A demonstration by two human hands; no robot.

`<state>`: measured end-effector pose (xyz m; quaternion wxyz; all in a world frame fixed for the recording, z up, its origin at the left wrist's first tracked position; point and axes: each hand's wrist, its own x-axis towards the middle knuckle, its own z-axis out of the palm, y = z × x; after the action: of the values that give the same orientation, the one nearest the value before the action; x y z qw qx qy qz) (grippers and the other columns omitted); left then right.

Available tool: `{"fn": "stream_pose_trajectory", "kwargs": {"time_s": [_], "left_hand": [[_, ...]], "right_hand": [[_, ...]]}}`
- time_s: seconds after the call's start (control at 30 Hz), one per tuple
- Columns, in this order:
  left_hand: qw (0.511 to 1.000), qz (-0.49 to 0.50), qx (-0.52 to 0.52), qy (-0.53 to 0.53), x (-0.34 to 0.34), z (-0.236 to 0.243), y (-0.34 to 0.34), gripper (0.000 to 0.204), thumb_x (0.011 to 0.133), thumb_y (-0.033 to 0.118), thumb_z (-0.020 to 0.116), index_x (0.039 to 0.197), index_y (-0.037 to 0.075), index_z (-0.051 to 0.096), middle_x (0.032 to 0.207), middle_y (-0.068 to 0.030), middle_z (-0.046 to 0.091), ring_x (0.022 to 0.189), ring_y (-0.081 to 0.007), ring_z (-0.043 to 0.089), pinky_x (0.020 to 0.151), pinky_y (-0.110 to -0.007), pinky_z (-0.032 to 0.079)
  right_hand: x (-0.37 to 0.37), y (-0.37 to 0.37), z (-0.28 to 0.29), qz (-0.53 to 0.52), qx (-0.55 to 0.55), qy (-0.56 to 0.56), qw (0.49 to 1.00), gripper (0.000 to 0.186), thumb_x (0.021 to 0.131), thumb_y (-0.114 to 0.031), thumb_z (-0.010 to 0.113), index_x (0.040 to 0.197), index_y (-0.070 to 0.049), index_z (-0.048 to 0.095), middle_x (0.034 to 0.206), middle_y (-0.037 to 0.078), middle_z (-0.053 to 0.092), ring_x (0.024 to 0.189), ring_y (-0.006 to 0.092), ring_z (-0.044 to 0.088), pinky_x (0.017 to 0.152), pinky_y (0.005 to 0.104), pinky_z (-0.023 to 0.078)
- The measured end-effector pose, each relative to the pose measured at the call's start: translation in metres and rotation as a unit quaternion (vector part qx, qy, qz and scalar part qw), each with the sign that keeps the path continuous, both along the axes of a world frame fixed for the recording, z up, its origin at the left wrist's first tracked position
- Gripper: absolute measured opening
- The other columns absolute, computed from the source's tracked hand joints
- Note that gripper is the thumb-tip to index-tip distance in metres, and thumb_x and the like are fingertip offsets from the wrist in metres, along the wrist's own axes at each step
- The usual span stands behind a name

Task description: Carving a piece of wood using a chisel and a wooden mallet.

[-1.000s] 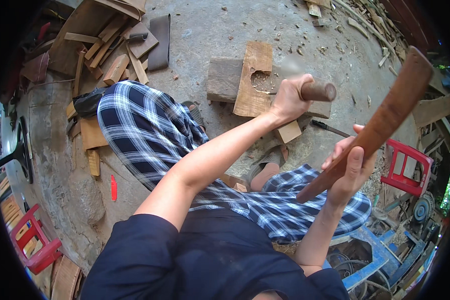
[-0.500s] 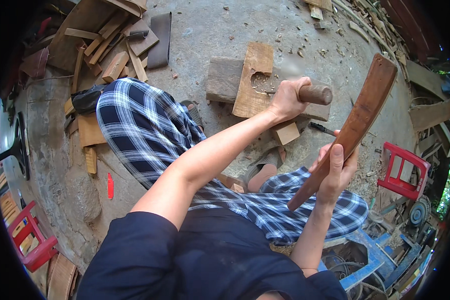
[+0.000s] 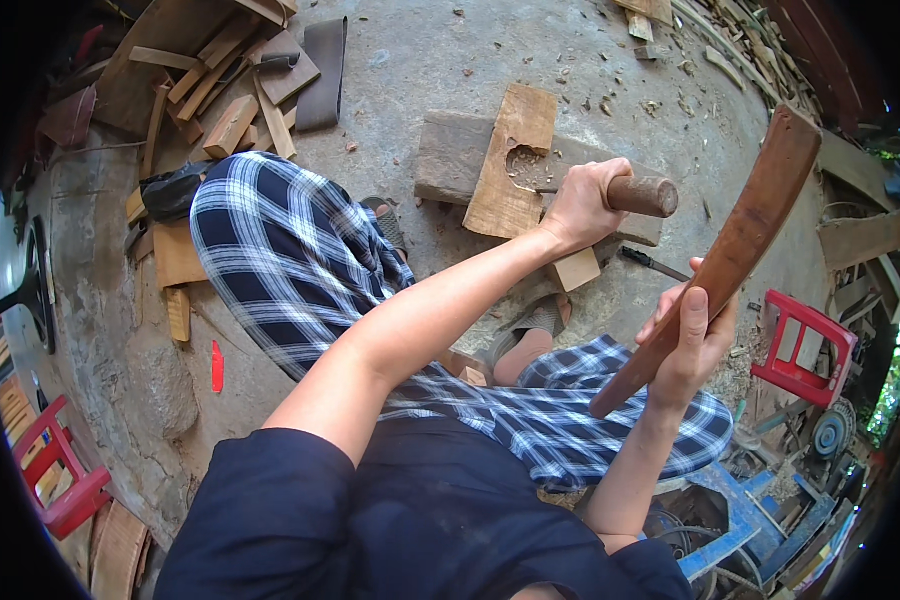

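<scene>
My left hand (image 3: 582,208) is closed around a chisel with a thick round wooden handle (image 3: 645,196); its blade is mostly hidden by the hand. Just left of that hand, a light wooden block (image 3: 510,205) with a rounded hollow full of chips lies across a grey weathered plank (image 3: 453,155). My right hand (image 3: 692,345) grips a long reddish-brown wooden bar (image 3: 745,235) near its lower part, thumb along its face. The bar slants up to the right, apart from the chisel handle.
Beside the plank lie a small wood block (image 3: 575,270) and a dark slender tool (image 3: 652,263). Wood offcuts (image 3: 232,125) are heaped at the far left. A red plastic stool (image 3: 805,348) and a blue metal frame (image 3: 720,530) stand at the right.
My left hand has shifted slightly to the right with the chisel. The wooden bar in my right hand has also moved a little to the right. The hollowed block stays put.
</scene>
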<state>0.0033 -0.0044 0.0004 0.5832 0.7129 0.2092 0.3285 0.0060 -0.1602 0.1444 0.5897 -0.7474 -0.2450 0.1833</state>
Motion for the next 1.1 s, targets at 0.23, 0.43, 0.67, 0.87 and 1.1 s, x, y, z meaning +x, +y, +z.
{"fn": "stream_pose_trajectory", "kwargs": {"time_s": [0.23,0.43,0.67,0.87,1.1], "left_hand": [[1.000,0.010,0.011,-0.006,0.001,-0.003,-0.002,0.018,0.078,0.003,0.072,0.092,0.005,0.061,0.086,-0.0180,0.066,0.081,-0.0380,0.066,0.070,-0.040,0.050],[0.999,-0.001,0.032,0.024,-0.007,-0.015,-0.009,0.018,0.076,0.003,0.072,0.091,0.007,0.061,0.083,-0.0154,0.067,0.084,-0.0364,0.066,0.073,-0.042,0.051],[1.000,-0.013,0.017,-0.012,-0.011,-0.022,-0.007,0.023,0.073,0.006,0.073,0.091,0.009,0.060,0.085,-0.0128,0.067,0.089,-0.0386,0.062,0.077,-0.045,0.050],[0.999,0.010,0.004,-0.034,0.009,-0.028,0.017,0.022,0.080,0.010,0.080,0.097,0.006,0.067,0.082,-0.0077,0.068,0.074,-0.0171,0.063,0.069,-0.034,0.051],[0.973,0.084,-0.213,-0.024,0.013,0.022,0.097,0.019,0.086,0.018,0.081,0.080,0.009,0.065,0.068,-0.0011,0.064,0.058,-0.0069,0.057,0.054,-0.027,0.046]], "right_hand": [[-0.002,0.005,0.014,-0.063,0.046,-0.065,0.995,0.047,0.099,-0.027,0.063,0.130,0.005,0.047,0.076,0.006,0.058,0.053,0.0112,0.057,0.048,0.0241,0.050],[0.001,0.002,-0.008,0.006,-0.130,-0.012,0.991,0.046,0.096,-0.028,0.070,0.124,0.003,0.050,0.075,0.005,0.059,0.051,0.0113,0.056,0.046,0.0255,0.047],[-0.007,0.015,-0.007,-0.002,-0.140,-0.019,0.990,0.044,0.096,-0.026,0.071,0.123,0.003,0.051,0.081,0.007,0.060,0.054,0.0107,0.057,0.046,0.0257,0.048],[-0.015,0.001,-0.019,0.021,-0.071,0.032,0.997,0.043,0.096,-0.028,0.072,0.121,0.001,0.053,0.084,0.005,0.061,0.054,0.0094,0.058,0.046,0.0240,0.048],[-0.018,0.000,-0.026,-0.022,-0.008,0.077,0.997,0.038,0.096,-0.028,0.072,0.115,0.000,0.055,0.081,0.004,0.061,0.053,0.0087,0.057,0.046,0.0232,0.048]]}}
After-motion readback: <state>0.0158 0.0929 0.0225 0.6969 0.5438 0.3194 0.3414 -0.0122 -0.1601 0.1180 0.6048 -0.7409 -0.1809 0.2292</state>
